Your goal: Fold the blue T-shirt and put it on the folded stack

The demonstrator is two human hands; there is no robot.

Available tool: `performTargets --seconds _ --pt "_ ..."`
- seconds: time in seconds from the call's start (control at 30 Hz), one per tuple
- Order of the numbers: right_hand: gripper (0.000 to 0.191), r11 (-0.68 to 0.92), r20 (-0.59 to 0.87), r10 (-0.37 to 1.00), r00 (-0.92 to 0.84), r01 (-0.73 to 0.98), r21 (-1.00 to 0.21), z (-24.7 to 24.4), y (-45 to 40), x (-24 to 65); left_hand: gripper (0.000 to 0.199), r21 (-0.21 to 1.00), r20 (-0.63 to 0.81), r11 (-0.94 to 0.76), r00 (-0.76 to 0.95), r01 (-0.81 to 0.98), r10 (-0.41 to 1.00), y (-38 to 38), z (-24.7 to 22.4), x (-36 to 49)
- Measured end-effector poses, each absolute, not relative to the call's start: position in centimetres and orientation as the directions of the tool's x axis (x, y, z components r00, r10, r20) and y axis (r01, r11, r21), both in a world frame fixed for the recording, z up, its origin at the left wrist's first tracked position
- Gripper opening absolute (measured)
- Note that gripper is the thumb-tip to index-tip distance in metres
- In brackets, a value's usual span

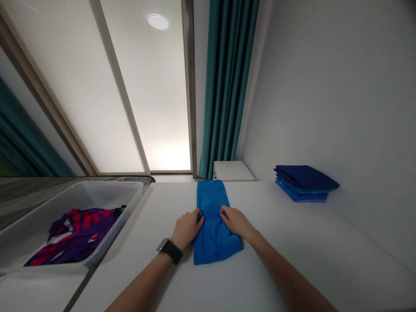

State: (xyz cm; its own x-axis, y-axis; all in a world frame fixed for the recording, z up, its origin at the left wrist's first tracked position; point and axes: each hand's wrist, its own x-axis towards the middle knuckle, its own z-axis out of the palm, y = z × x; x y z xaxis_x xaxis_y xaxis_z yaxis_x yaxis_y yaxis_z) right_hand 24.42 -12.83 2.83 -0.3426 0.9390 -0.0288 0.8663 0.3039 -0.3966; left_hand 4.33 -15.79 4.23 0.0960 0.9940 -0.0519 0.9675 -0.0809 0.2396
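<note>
A bright blue cloth garment [212, 242], folded into a long narrow strip, lies flat on the white table [156, 277] in front of me. Its far end reaches the table's back edge, and the near end is wider and a little wrinkled. My left hand [187, 226], with a dark-strapped watch on the wrist, pinches the strip's left edge about midway. Opposite it, my right hand [236, 222] pinches the right edge, thumb and fingertips together on the fabric. What kind of garment it is cannot be made out.
At the left stands a translucent plastic bin [130, 208] holding a crumpled purple and red garment [81, 234]. A stack of folded blue cloths [305, 184] sits at the back right near the wall. Beyond the table's back edge is a white cabinet [234, 170].
</note>
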Motion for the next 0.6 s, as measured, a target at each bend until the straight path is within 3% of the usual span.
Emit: performTargets --seconds 0.2,0.37,0.6 --pt "0.017 0.332 -0.037 0.929 -0.369 0.873 -0.356 3.2 -15.3 24.2 0.026 0.161 -0.023 -0.194 0.2 0.968 0.98 -18.4 4.7 4.1" --pt "0.022 0.351 -0.031 0.926 -0.375 0.891 -0.287 2.9 -18.2 24.1 0.026 0.286 0.001 -0.218 0.228 0.933 0.974 -20.5 4.2 3.4" --pt "0.017 0.387 -0.011 0.893 -0.45 0.779 -0.494 3.9 -18.0 24.8 0.025 0.5 0.024 -0.189 0.204 0.845 0.979 -20.4 4.3 3.0"
